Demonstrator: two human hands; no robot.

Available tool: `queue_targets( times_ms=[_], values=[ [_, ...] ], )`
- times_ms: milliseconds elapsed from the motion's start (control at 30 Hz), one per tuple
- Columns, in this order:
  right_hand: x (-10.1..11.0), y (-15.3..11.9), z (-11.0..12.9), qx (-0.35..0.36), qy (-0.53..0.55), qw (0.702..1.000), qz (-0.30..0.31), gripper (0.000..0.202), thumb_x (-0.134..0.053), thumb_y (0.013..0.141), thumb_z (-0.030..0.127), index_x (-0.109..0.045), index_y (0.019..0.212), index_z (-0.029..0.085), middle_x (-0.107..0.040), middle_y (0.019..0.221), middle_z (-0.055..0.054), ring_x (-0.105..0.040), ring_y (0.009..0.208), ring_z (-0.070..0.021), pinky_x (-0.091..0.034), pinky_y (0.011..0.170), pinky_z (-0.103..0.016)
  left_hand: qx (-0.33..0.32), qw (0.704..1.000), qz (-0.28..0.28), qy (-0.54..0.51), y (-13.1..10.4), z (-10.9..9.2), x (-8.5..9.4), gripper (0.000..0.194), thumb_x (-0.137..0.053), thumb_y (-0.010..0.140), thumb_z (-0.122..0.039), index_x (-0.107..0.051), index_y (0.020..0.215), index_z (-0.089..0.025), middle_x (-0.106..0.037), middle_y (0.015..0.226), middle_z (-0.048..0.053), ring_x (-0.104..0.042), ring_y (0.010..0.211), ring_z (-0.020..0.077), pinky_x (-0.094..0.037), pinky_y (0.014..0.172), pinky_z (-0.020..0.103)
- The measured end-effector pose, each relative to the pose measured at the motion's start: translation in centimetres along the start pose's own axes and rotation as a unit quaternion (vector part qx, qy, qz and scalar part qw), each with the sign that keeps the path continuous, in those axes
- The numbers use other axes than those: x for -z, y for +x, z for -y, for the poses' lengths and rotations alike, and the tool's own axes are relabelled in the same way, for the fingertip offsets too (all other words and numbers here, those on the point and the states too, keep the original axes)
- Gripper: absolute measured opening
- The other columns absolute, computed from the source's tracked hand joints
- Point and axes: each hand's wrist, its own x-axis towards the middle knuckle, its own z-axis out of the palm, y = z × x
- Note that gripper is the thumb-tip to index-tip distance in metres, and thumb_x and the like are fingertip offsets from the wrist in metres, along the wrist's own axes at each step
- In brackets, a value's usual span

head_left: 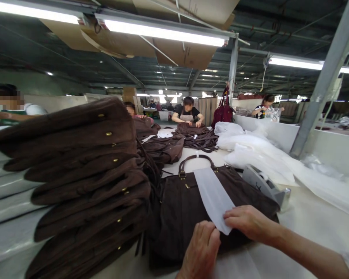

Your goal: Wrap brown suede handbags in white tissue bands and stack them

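A dark brown handbag (180, 217) lies on the table in front of me, its handles (197, 157) pointing away. Across its front runs a strip of thin white sheet (212, 193), from the handles down to my hands. My right hand (247, 221) pinches the strip's lower right edge between thumb and fingers. Beside the strip's lower left edge, my left hand (202, 246) is closed, fingers curled over the bag. What its fingers hold is hidden from view.
A tall stack of brown bags (90, 174) rises at the left. Right of the handbag stands a grey tape dispenser (261, 184); white plastic sheeting (258, 155) is heaped behind it. Across the table a co-worker (189, 112) handles brown bags. A metal post (322, 77) stands at the right.
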Motion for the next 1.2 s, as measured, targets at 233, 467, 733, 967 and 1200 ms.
queue_targets(
  times_ms=[233,467,733,967,1200],
  values=[
    [-3.2,-1.3,1.3,-0.017,0.017,1.0,-0.017,0.024,-0.042,0.098,0.019,-0.065,0.096,0.017,-0.07,0.106,-0.007,-0.064,0.101,-0.0135,-0.048,0.094,-0.026,-0.054,0.996,0.069,0.025,1.0,-0.1,0.0,0.022,-0.047,0.091,-0.011,-0.056,0.11,-0.017,-0.055,0.112,0.009,-0.048,0.108,0.0246,-0.041,0.096,0.045],
    [-0.5,-4.1,1.9,0.04,0.028,0.999,0.022,0.029,-0.042,0.096,0.016,-0.059,0.12,0.015,-0.065,0.119,-0.01,-0.058,0.116,-0.0158,-0.042,0.106,-0.034,-0.073,0.982,0.174,0.015,0.9,0.0,-0.5,0.009,-0.05,0.091,-0.015,-0.058,0.087,-0.016,-0.056,0.085,0.004,-0.051,0.083,0.0205,-0.046,0.077,0.034],
    [1.3,-7.2,0.6,0.15,-0.029,0.981,0.12,0.025,-0.047,0.093,0.016,-0.06,0.114,0.013,-0.043,0.144,-0.018,-0.036,0.137,-0.0254,-0.035,0.11,-0.048,-0.057,0.977,0.204,-0.011,1.0,0.2,0.0,0.014,-0.047,0.092,-0.015,-0.06,0.092,-0.016,-0.057,0.089,0.004,-0.051,0.086,0.0194,-0.045,0.079,0.033],
    [0.2,-5.3,-0.4,0.221,-0.066,0.971,0.057,0.015,-0.048,0.095,0.019,-0.061,0.102,0.018,-0.05,0.139,-0.013,-0.048,0.125,-0.0234,-0.045,0.096,-0.045,-0.043,0.977,0.208,-0.011,0.9,-0.2,0.7,0.017,-0.045,0.093,-0.016,-0.062,0.099,-0.017,-0.057,0.089,0.004,-0.052,0.086,0.0183,-0.047,0.078,0.031],
    [-3.3,-6.5,1.6,0.092,-0.013,0.994,-0.065,0.017,-0.045,0.094,0.012,-0.061,0.088,0.015,-0.063,0.115,-0.01,-0.053,0.119,-0.0211,-0.041,0.103,-0.047,-0.018,0.969,0.237,-0.075,0.3,-0.6,3.4,0.05,-0.048,0.078,-0.006,-0.051,0.127,-0.019,-0.06,0.109,0.007,-0.053,0.103,0.0207,-0.046,0.096,0.039]
  ],
)
